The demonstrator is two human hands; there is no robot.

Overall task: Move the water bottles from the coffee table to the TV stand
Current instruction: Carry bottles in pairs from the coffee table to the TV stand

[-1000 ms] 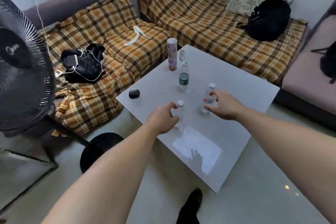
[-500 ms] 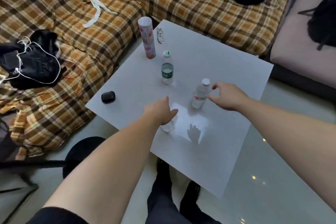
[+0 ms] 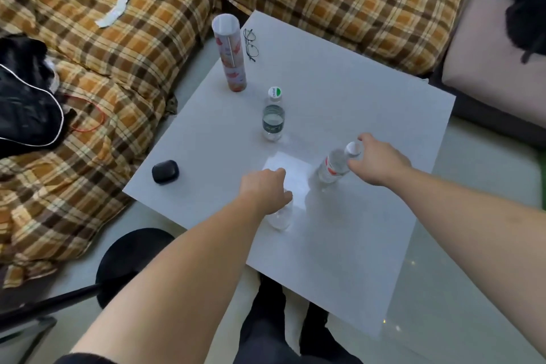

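Three clear water bottles stand on the white coffee table (image 3: 369,260). The far one (image 3: 273,118) has a dark green label and a green-and-white cap, and no hand touches it. My right hand (image 3: 376,161) is shut on the neck of the red-labelled bottle (image 3: 332,168), which leans to the right. My left hand (image 3: 266,188) covers the top of the nearest bottle (image 3: 280,217) and grips it; only its clear lower body shows below my fingers. The TV stand is out of view.
A tall pink tube can (image 3: 230,53) and folded glasses (image 3: 250,44) sit near the table's far corner, a black earbud case (image 3: 165,171) at its left edge. Plaid-covered sofas (image 3: 88,74) wrap the left and far sides. A black fan base (image 3: 130,260) stands by my legs.
The camera has moved closer and tilted down over the table. My right hand has closed on the red-labelled bottle's neck and tipped it. My left hand has settled onto the near bottle's top.
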